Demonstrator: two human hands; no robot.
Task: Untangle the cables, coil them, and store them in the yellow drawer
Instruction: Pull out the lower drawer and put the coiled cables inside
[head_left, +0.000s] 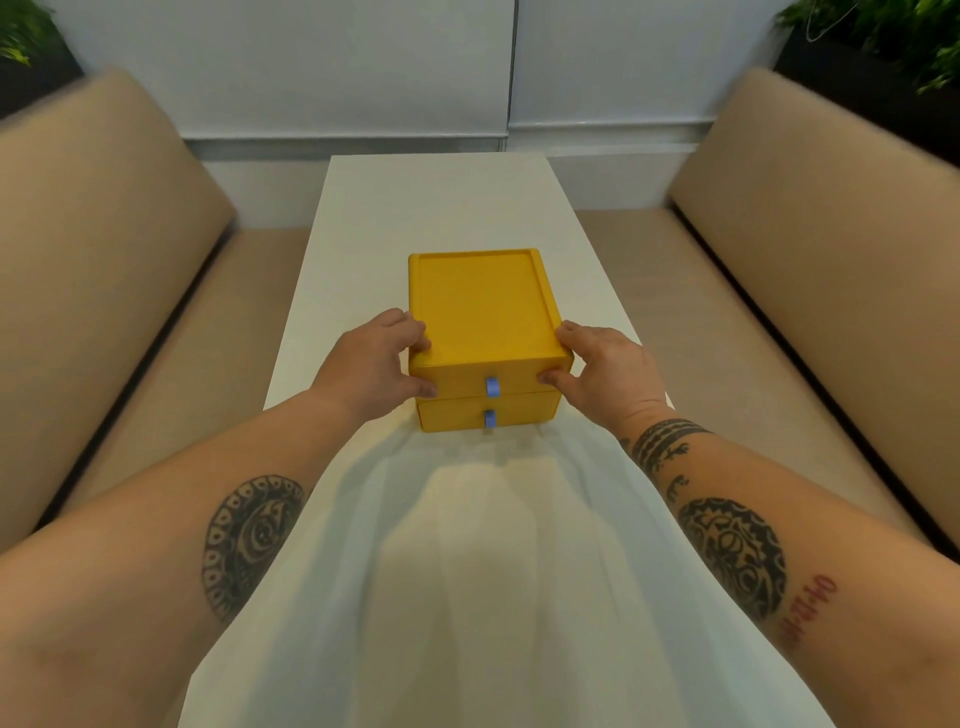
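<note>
A yellow drawer unit (483, 306) with two drawers stands in the middle of the white table (441, 208). Both drawers are closed, each with a small blue pull tab (492, 387). My left hand (376, 364) grips the unit's front left corner, thumb on the upper drawer's face and fingers on the top edge. My right hand (605, 371) grips the front right corner the same way. No cables are in view.
Beige upholstered benches (119, 249) run along both sides of the narrow table. A white wall panel stands behind the table's far end. Dark planters with green plants (893, 47) sit at the back corners.
</note>
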